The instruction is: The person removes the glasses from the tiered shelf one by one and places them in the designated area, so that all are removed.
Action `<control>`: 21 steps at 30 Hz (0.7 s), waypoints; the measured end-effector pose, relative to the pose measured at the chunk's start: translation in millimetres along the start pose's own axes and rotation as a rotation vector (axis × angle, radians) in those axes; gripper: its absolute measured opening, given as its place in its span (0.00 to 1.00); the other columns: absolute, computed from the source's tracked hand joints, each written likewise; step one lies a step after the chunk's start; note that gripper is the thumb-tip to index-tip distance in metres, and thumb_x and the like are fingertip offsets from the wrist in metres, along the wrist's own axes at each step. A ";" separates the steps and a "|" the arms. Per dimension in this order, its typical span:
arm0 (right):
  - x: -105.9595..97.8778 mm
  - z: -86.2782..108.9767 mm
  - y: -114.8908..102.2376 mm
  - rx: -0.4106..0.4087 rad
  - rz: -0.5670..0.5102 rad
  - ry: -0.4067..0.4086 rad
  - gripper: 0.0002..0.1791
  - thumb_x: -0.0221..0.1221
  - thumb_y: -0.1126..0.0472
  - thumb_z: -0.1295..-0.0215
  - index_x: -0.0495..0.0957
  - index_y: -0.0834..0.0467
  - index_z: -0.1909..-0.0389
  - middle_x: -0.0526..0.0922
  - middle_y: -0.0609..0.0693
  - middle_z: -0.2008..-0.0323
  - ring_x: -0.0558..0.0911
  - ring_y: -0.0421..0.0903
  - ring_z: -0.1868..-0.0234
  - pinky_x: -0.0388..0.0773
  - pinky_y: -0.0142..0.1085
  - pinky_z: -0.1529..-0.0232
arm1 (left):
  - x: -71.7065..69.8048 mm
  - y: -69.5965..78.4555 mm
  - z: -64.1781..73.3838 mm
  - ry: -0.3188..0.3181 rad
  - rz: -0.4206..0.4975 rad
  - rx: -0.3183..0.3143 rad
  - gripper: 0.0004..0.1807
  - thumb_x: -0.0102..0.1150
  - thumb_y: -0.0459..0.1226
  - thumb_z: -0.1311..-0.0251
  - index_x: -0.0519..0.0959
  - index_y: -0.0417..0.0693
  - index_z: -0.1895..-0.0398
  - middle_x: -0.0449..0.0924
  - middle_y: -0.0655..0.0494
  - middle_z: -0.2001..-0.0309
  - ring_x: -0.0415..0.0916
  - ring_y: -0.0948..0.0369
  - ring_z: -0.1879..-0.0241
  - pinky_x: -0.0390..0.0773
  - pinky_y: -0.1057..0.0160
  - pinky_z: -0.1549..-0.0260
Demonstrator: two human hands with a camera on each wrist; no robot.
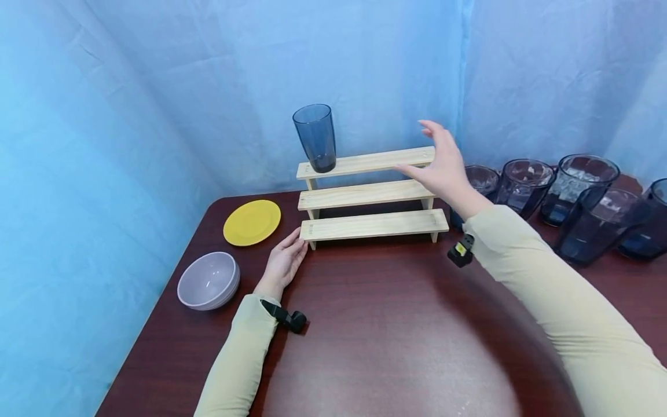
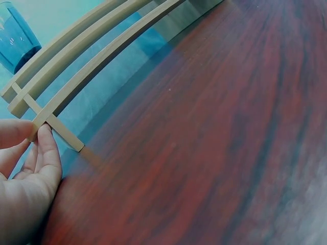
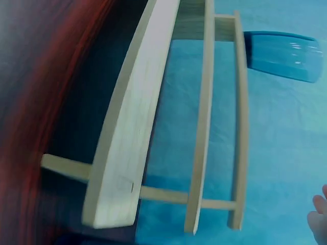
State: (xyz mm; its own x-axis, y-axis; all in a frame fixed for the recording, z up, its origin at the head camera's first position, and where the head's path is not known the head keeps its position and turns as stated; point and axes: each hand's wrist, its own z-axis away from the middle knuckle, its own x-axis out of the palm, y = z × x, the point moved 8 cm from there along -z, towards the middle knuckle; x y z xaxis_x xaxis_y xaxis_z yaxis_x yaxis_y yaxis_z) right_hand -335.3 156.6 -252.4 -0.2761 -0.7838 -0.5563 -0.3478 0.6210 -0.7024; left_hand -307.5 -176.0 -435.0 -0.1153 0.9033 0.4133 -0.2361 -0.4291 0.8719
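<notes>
A three-tier wooden stepped rack point(image 1: 375, 225) stands at the back of the table. My left hand point(image 1: 283, 260) pinches the left end of its lowest board; in the left wrist view the thumb is on one side and fingers point(image 2: 48, 153) on the other. On the left end of the top board a tall blue glass point(image 1: 319, 139) stands upright. My right hand point(image 1: 443, 165) is raised by the right end of the top board, thumb and fingers spread in a wide curve around nothing. Only its fingertips point(image 3: 319, 214) show at the right edge of the right wrist view.
Several dark tinted glasses point(image 1: 526, 182) stand to the right, partly behind my right forearm. A yellow plate point(image 1: 252, 223) and a pale lilac bowl point(image 1: 208, 281) sit at the left on the dark red wooden table point(image 1: 375, 324). Blue cloth point(image 1: 250, 87) hangs behind.
</notes>
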 end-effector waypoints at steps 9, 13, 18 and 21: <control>48.2 -27.9 6.9 0.101 -0.119 -0.071 0.54 0.68 0.44 0.49 0.47 0.47 0.26 0.56 0.56 0.30 0.58 0.53 0.30 0.59 0.50 0.33 | 3.3 -4.7 -0.5 -0.025 -0.025 -0.015 0.27 0.44 0.27 0.31 0.60 0.44 0.30 0.59 0.44 0.30 0.76 0.69 0.58 0.76 0.75 0.56; 66.0 -39.9 -3.3 0.139 -0.190 -0.120 0.57 0.69 0.43 0.50 0.44 0.44 0.26 0.55 0.55 0.30 0.56 0.51 0.29 0.61 0.49 0.33 | 3.2 -3.3 0.4 -0.027 -0.024 -0.016 0.27 0.44 0.27 0.31 0.60 0.44 0.30 0.59 0.44 0.31 0.75 0.68 0.57 0.76 0.74 0.55; 85.9 -55.4 -29.5 0.138 -0.220 -0.173 0.59 0.69 0.45 0.49 0.38 0.44 0.25 0.53 0.56 0.28 0.57 0.52 0.29 0.64 0.50 0.35 | 0.4 0.7 0.9 -0.031 -0.032 -0.010 0.27 0.43 0.27 0.31 0.59 0.44 0.29 0.59 0.43 0.31 0.75 0.68 0.57 0.76 0.74 0.55; 97.4 -60.8 -45.4 0.114 -0.231 -0.211 0.60 0.69 0.47 0.49 0.36 0.45 0.25 0.50 0.55 0.27 0.56 0.52 0.29 0.63 0.50 0.35 | -3.2 3.1 2.5 -0.024 -0.037 -0.006 0.27 0.43 0.27 0.31 0.58 0.44 0.29 0.58 0.43 0.31 0.75 0.69 0.58 0.75 0.74 0.55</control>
State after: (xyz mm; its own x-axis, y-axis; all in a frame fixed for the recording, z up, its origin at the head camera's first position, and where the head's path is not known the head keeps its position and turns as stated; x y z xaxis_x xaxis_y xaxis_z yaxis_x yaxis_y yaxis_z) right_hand -400.9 52.1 -247.7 -0.0060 -0.8942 -0.4476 -0.2737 0.4320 -0.8593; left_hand -305.4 -180.2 -433.0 -0.0831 0.9183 0.3870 -0.2452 -0.3952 0.8852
